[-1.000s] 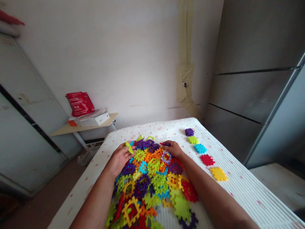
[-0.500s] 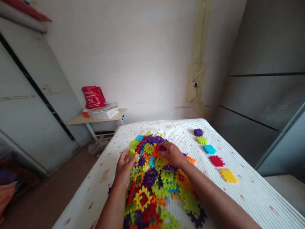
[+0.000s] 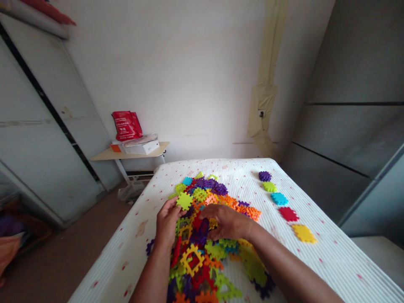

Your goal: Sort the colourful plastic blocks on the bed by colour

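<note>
A lime-green toothed building tile [image 3: 184,201] is pinched in my left hand [image 3: 168,219], its flat face raised over the left side of a heap of colourful interlocking pieces. My right hand [image 3: 225,221] reaches across the middle of the heap, thumb and fingers apart and curved around a purple piece [image 3: 201,232]. Whether the fingertips touch that piece is hard to tell. Closer to me in the heap are a yellow frame piece [image 3: 192,259] and a red piece [image 3: 176,251]. Orange pieces [image 3: 251,212] lie beyond my right wrist.
Along the bed's right side runs a row of solid tiles: purple [image 3: 264,176], green [image 3: 269,187], blue [image 3: 279,198], red [image 3: 288,213] and yellow [image 3: 303,233]. A small table [image 3: 132,155] with a red bag [image 3: 127,125] stands back left. Grey cabinets [image 3: 353,126] flank the right.
My right hand has moved from the far part of the heap toward me, over the purple piece. The green tile in my left hand has turned to show its flat face.
</note>
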Motion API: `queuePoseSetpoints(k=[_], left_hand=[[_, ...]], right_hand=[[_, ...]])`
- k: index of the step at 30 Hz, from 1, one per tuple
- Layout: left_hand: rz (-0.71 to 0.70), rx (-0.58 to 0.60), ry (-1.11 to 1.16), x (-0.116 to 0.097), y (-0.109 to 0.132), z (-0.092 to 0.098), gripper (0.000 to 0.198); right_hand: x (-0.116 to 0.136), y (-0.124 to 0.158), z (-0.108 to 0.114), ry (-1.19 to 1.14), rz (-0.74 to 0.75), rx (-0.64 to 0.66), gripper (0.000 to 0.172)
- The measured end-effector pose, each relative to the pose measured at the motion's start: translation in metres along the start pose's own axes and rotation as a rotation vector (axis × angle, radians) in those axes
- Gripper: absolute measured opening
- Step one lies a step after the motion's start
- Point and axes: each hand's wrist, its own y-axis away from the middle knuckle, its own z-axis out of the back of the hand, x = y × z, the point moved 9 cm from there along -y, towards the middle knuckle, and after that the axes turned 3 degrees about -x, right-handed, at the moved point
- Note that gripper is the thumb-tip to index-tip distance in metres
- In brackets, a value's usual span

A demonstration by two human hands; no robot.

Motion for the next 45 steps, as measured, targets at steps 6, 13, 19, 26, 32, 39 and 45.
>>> queuePoseSetpoints(k=[6,13,19,26,32,39,45], left_hand=[[0.023,0.024,-0.064,-0.005,0.008,-0.007,0.049],[-0.002,0.059,-0.085,-0.005,0.016,-0.018,0.041],[0.06,0.117,-0.053,0.005,0.019,-0.027,0.039],[0.09,0.122,-0.062,0.005,0.024,-0.033,0.044],[-0.086,0.048,-0.153,-0.023,0.016,-0.015,0.056],[-0.164,-0.348,-0.188,-0.035,-0.007,0.052,0.039],[-0.133,-0.464,-0.099,-0.02,-0.014,0.069,0.033]], right_hand=[[-0.022,0.002,0.02,0.014,-0.164,-0.172,0.032],[0.001,-0.001,0.018,0.247,-0.057,-0.421,0.048],[0.003,-0.006,0.01,0.424,-0.115,-0.428,0.038],[0.004,-0.006,0.011,0.501,-0.136,-0.403,0.031],[-0.047,0.014,0.067,0.479,-0.286,-0.532,0.033],[-0.179,0.134,0.152,0.72,-1.089,-0.617,0.035],[-0.208,0.171,0.15,0.764,-1.266,-0.557,0.033]])
